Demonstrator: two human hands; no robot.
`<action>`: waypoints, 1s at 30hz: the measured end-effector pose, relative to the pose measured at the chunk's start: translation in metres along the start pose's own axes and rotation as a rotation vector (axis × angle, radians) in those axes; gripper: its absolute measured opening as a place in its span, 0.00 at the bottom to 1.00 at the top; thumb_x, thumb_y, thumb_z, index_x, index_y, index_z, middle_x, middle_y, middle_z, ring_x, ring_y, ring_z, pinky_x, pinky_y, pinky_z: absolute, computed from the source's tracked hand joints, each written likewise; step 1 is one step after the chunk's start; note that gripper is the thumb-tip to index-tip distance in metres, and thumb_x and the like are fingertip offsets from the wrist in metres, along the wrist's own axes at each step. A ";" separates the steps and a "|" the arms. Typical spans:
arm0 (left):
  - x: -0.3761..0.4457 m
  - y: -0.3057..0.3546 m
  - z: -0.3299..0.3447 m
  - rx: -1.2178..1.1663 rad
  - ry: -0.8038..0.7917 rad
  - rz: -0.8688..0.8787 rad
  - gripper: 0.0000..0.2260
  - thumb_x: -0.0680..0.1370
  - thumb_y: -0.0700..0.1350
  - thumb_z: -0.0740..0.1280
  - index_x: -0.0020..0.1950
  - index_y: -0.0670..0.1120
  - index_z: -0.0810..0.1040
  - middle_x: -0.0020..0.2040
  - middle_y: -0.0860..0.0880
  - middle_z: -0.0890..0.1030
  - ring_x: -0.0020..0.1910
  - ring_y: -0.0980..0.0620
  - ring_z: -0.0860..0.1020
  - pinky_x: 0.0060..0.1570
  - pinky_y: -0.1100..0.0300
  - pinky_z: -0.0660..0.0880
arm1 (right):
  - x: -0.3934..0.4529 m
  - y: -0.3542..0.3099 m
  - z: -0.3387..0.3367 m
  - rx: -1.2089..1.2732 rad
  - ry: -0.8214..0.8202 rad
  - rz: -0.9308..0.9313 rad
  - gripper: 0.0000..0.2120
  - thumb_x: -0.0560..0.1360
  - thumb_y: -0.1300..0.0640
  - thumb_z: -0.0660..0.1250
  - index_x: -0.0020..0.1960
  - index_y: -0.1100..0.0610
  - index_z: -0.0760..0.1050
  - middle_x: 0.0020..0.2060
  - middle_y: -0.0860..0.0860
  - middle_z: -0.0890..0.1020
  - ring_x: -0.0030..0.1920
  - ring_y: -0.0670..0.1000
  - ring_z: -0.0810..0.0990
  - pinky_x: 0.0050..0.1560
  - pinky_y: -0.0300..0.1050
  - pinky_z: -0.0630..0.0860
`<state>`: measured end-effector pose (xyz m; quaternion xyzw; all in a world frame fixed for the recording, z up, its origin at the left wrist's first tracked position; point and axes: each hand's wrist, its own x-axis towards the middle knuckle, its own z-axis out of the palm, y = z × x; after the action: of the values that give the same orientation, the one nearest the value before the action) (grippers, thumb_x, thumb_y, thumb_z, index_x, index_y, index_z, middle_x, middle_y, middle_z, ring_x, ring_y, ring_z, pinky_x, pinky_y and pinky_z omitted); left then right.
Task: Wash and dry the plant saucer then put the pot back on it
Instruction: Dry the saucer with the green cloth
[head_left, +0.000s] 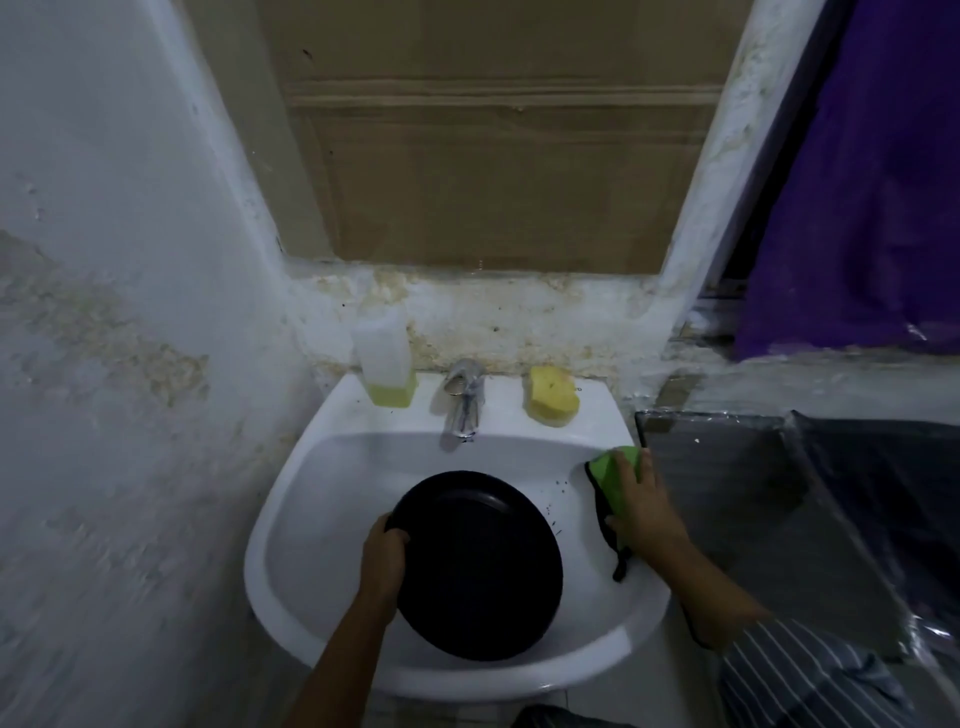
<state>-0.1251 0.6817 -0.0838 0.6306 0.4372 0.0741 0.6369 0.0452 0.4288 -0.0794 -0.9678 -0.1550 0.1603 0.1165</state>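
A round black plant saucer is tilted over the white sink basin. My left hand grips its left rim. My right hand lies on a green and black cloth draped over the sink's right rim, fingers curled over the cloth. The pot is not in view.
A chrome tap stands at the back of the sink, between a bottle of yellow-green liquid on the left and a yellow sponge on the right. A grey plastic-covered surface adjoins the sink on the right. Walls close in left and behind.
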 end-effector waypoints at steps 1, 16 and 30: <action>-0.001 0.001 0.003 -0.011 0.010 0.017 0.15 0.75 0.33 0.57 0.59 0.40 0.75 0.52 0.41 0.79 0.46 0.44 0.77 0.46 0.53 0.75 | -0.001 0.002 -0.001 0.039 0.024 -0.016 0.39 0.73 0.61 0.67 0.76 0.55 0.48 0.75 0.63 0.47 0.72 0.65 0.58 0.68 0.59 0.66; -0.025 0.016 0.003 0.657 0.105 0.793 0.18 0.78 0.38 0.62 0.67 0.50 0.73 0.52 0.47 0.78 0.47 0.48 0.79 0.42 0.64 0.71 | -0.021 0.005 -0.026 0.313 0.315 -0.022 0.28 0.77 0.65 0.57 0.74 0.49 0.57 0.61 0.60 0.77 0.53 0.61 0.78 0.50 0.54 0.75; -0.046 0.018 0.013 0.347 0.110 0.753 0.16 0.80 0.41 0.60 0.67 0.47 0.73 0.62 0.51 0.77 0.60 0.55 0.73 0.63 0.60 0.67 | -0.032 -0.019 -0.063 0.880 0.559 -0.022 0.15 0.80 0.57 0.57 0.67 0.53 0.69 0.56 0.55 0.78 0.55 0.55 0.77 0.49 0.41 0.68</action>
<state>-0.1371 0.6458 -0.0493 0.8395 0.2155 0.2608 0.4253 0.0334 0.4247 -0.0078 -0.8315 -0.0459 -0.0553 0.5509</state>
